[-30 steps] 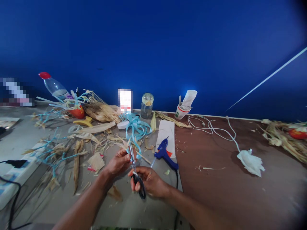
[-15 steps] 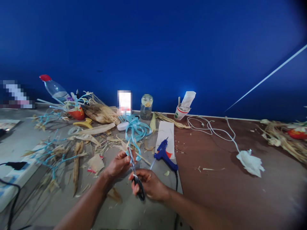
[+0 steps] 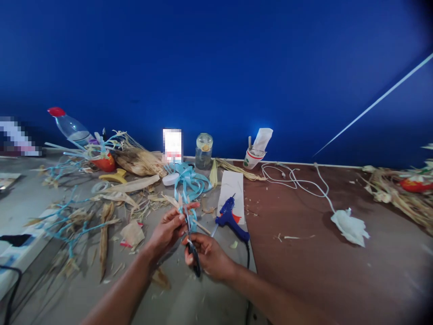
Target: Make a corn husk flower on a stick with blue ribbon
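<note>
My right hand (image 3: pixel 211 256) is closed around the black-handled scissors (image 3: pixel 195 261), whose blades point up and away from me. Pinched in my left hand (image 3: pixel 172 226) is a pale strip of corn husk (image 3: pixel 180 201), with the scissor blades right beside it. Whether the blades are cutting into the husk I cannot tell. Just beyond the fingers lies a heap of light blue ribbon (image 3: pixel 189 178), its loose end hanging down behind my hands. A blue glue gun (image 3: pixel 229 217) rests to the right, partly on a white sheet (image 3: pixel 237 180).
Dried husks (image 3: pixel 135 184) and scraps cover the left side, with blue-wrapped stems (image 3: pixel 72 225) and a power strip (image 3: pixel 23 253). Along the wall stand a tilted bottle (image 3: pixel 72 128), a lit phone (image 3: pixel 172 145), a glass jar (image 3: pixel 204 151) and a paper cup (image 3: pixel 253 159). A white cable (image 3: pixel 309 183) lies right.
My left fingers have shifted slightly, with the index finger now stretched out past the scissor blades. The scissors stand a little more upright. The whole view has drifted slightly.
</note>
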{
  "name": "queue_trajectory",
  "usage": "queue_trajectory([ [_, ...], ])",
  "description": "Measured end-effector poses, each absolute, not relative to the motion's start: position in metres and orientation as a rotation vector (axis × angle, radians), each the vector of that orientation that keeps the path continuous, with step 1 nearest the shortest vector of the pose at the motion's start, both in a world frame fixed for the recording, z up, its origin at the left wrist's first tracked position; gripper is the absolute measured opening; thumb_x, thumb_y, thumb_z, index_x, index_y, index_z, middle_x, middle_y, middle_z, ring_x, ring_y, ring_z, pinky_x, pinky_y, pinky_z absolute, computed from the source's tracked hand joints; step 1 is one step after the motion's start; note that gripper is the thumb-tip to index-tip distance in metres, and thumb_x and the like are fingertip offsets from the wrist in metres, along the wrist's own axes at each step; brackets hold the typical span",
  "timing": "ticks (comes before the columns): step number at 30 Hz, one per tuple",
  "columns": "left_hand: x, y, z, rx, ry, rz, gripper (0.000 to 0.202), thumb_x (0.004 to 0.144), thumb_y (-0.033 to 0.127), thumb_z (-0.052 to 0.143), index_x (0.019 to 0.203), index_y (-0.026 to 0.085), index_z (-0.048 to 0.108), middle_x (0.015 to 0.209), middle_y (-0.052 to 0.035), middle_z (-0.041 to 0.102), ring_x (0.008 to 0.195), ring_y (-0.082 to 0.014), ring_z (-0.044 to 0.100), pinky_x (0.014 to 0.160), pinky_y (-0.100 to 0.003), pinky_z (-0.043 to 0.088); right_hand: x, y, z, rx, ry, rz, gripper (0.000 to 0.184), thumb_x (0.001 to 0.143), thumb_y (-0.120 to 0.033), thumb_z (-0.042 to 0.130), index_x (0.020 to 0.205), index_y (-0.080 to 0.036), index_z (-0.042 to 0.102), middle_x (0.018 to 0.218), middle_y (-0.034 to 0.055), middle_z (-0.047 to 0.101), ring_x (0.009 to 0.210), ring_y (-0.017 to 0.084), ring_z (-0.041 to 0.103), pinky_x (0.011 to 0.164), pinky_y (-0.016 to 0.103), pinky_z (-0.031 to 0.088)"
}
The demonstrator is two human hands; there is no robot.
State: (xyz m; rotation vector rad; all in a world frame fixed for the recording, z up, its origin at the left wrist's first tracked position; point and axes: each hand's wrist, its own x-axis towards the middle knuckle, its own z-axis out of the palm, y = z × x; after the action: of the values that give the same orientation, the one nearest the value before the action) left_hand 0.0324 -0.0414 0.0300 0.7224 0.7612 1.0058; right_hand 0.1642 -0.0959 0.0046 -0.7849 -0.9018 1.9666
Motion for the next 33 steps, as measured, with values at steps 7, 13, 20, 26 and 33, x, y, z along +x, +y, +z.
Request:
queue_trajectory([
  [7, 0.033, -0.039, 0.028, 0.625, 0.788, 1.028, 0.02, 0.063, 0.023, 0.074, 0.079, 0.014, 0.065, 0.059, 0.0024, 0.053, 0.045, -0.0054, 0.043, 0.039, -0.017, 0.034, 0.164, -0.094, 0.002, -0.827, -0.872, 1.918, 0.033, 0.058, -0.023, 0.077, 0.084, -0.018, 0.058, 0.059, -0.0064, 0.053, 0.049, 0.004, 0.043, 0.046, 0.017, 0.032],
  [13, 0.027, -0.034, 0.026, 0.6, 0.751, 1.039, 0.014, 0.064, 0.019, 0.073, 0.073, 0.013, 0.064, 0.06, 0.0013, 0.056, 0.044, -0.0045, 0.043, 0.042, -0.018, 0.036, 0.166, -0.092, 0.001, -0.851, -0.896, 1.917, 0.028, 0.062, -0.027, 0.075, 0.083, -0.018, 0.058, 0.059, -0.0052, 0.052, 0.049, 0.006, 0.044, 0.046, 0.019, 0.032],
  [20, 0.027, -0.033, 0.026, 0.591, 0.81, 1.06, 0.013, 0.061, 0.015, 0.075, 0.07, 0.013, 0.066, 0.063, -0.0001, 0.06, 0.05, -0.0056, 0.049, 0.047, -0.017, 0.037, 0.168, -0.093, 0.001, -0.857, -0.904, 1.923, 0.03, 0.062, -0.029, 0.074, 0.084, -0.018, 0.058, 0.059, -0.0048, 0.054, 0.05, 0.006, 0.044, 0.048, 0.019, 0.031],
  [26, 0.027, -0.033, 0.026, 0.617, 0.75, 1.081, 0.014, 0.063, 0.019, 0.075, 0.071, 0.013, 0.065, 0.059, 0.0026, 0.056, 0.045, -0.0027, 0.042, 0.053, -0.02, 0.039, 0.171, -0.093, 0.006, -0.848, -0.839, 1.909, 0.036, 0.062, -0.039, 0.074, 0.085, -0.017, 0.059, 0.056, -0.0038, 0.052, 0.048, 0.007, 0.043, 0.047, 0.02, 0.029],
  [33, 0.025, -0.035, 0.03, 0.694, 0.681, 1.086, 0.016, 0.065, 0.023, 0.073, 0.072, 0.013, 0.063, 0.059, 0.0039, 0.053, 0.041, -0.0016, 0.037, 0.053, -0.022, 0.035, 0.172, -0.094, 0.014, -0.765, -0.718, 1.928, 0.046, 0.059, -0.05, 0.075, 0.086, -0.016, 0.06, 0.054, -0.0032, 0.051, 0.049, 0.007, 0.039, 0.051, 0.022, 0.026],
])
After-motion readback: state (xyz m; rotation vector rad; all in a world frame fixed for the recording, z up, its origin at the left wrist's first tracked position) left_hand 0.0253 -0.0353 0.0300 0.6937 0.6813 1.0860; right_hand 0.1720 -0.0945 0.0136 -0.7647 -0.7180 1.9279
